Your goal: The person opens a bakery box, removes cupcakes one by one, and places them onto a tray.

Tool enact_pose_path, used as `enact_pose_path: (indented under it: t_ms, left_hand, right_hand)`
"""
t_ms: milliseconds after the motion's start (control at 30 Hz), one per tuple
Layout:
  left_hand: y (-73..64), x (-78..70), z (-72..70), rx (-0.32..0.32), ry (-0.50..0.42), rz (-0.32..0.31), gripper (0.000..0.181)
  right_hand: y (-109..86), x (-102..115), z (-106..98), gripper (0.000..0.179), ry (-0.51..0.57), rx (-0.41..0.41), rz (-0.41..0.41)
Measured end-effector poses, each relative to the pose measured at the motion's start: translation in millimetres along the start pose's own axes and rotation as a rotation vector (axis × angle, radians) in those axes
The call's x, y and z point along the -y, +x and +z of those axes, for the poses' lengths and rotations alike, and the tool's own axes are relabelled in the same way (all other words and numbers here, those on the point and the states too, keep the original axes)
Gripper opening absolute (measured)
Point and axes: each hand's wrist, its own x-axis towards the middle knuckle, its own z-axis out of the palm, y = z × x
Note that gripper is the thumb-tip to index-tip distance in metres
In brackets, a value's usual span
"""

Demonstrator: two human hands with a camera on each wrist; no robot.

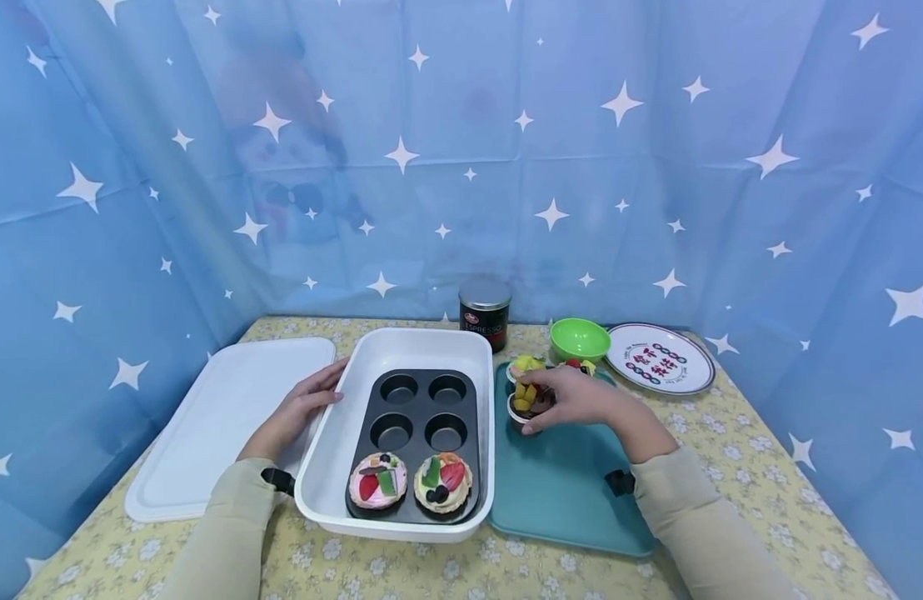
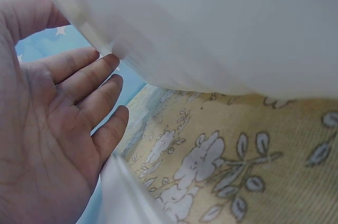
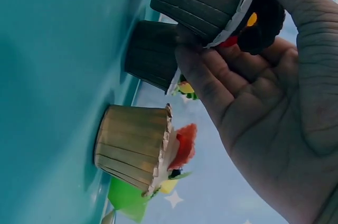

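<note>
My right hand [image 1: 581, 400] grips a chocolate cupcake [image 1: 540, 403] with yellow pieces on top; its dark wrapper [image 3: 203, 2] shows a gap above the teal tray [image 1: 566, 500]. Behind it on that tray stand another dark-wrapped cupcake [image 3: 150, 52] and a tan-wrapped one [image 3: 132, 142] with a red topping. Straight fingers of my left hand [image 1: 300, 408] touch the left side of a white bin [image 1: 394, 529]. Inside the bin lies a black muffin tin [image 1: 419, 402]. Its front cups hold a pink cupcake [image 1: 378, 482] and a cream cupcake [image 1: 443, 483]; the other cups are bare.
To the left lies a white lid [image 1: 222, 425], flat on the flowered cloth [image 1: 476, 571]. An espresso can [image 1: 485, 315] stands behind the bin. At the back right are a green bowl [image 1: 580, 339] and a printed plate [image 1: 694, 371]. A starry blue curtain [image 1: 469, 208] surrounds the table.
</note>
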Motion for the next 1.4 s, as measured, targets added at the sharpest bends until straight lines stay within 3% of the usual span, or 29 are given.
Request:
enact_pose_path:
  t_ms: [233,633,1400]
  left_hand:
    - [-0.4,-0.1,-0.6,0.007,0.003,0.025,0.066]
    - [0.2,-1.2,0.6,-0.008,0.002,-0.004,0.065]
    - [0.8,0.5,0.0,0.001,0.003,0.003,0.065]
  right_hand:
    - [2.9,0.4,3.3,0.087,-0.034,0.012,0.020]
    - [3.5,0.5,6.3,0.087,-0.103,-0.003,0.028]
    - [1.6,3.3,1.1,0.073,-0.065,0.002,-0.015]
